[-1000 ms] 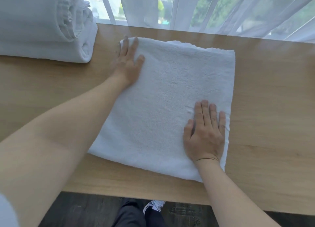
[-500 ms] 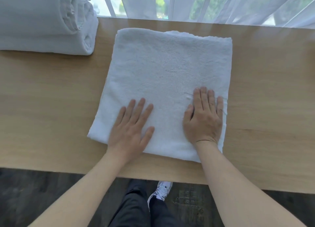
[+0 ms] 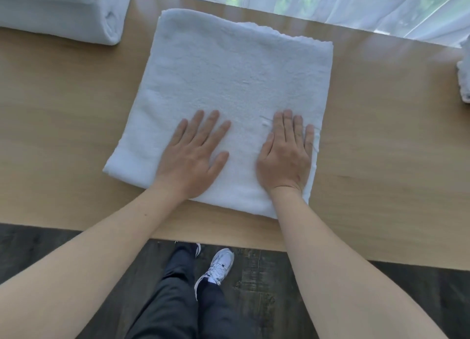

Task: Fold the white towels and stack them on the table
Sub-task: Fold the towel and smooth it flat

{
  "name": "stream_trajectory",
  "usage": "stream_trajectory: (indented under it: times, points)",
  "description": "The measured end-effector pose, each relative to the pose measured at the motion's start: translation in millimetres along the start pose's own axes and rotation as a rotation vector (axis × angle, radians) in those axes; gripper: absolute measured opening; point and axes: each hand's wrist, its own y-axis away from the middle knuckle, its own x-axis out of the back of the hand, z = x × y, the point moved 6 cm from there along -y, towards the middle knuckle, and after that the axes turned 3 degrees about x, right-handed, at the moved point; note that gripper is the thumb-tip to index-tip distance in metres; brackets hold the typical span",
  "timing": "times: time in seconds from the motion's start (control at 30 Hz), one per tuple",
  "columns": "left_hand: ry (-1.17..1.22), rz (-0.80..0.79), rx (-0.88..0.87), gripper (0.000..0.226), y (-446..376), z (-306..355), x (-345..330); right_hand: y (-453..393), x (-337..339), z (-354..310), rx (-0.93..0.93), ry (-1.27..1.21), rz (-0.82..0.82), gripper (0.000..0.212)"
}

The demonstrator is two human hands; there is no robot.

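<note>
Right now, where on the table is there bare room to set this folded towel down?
Bare wood lies left of the folded towel, in front of the towel stack, and a wider patch to its right, before the white cloth at the edge. The middle is crowded: left hand and right hand rest on the towel.

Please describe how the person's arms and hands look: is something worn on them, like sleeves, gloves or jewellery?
Both forearms are bare, with no sleeves in view. The left hand and the right hand wear no gloves, and no rings or watch are visible.

Both hands flat on folded towel (image 3: 229,71)
</note>
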Motion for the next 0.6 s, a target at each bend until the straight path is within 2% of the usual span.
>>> stream_trajectory:
  times: [0.13,0.2,0.27,0.33,0.47,0.6]
  points:
    - [0.049,-0.001,0.284,0.065,14.9,-74.0,8.7,0.8,-0.2,1.0,0.001,-0.008,-0.002,0.053]
    - [0.174,-0.006,0.372,0.063,24.3,-90.1,11.3,0.6,-0.1,0.8,-0.001,-0.011,-0.013,0.052]
    - [0.194,0.042,0.444,0.062,34.7,-92.1,14.0,0.8,0.7,0.3,-0.003,-0.009,-0.008,0.050]
    - [0.089,0.102,0.430,0.064,46.8,-76.0,16.4,1.3,1.1,0.5,-0.005,-0.015,-0.011,0.050]
    - [0.067,0.099,0.235,0.066,52.3,-17.7,2.9,2.3,1.8,-0.7,-0.022,-0.008,-0.028,0.049]
    - [0.069,0.119,0.220,0.068,33.8,-15.3,3.0,7.3,2.4,-4.1,-0.027,0.019,-0.090,0.053]
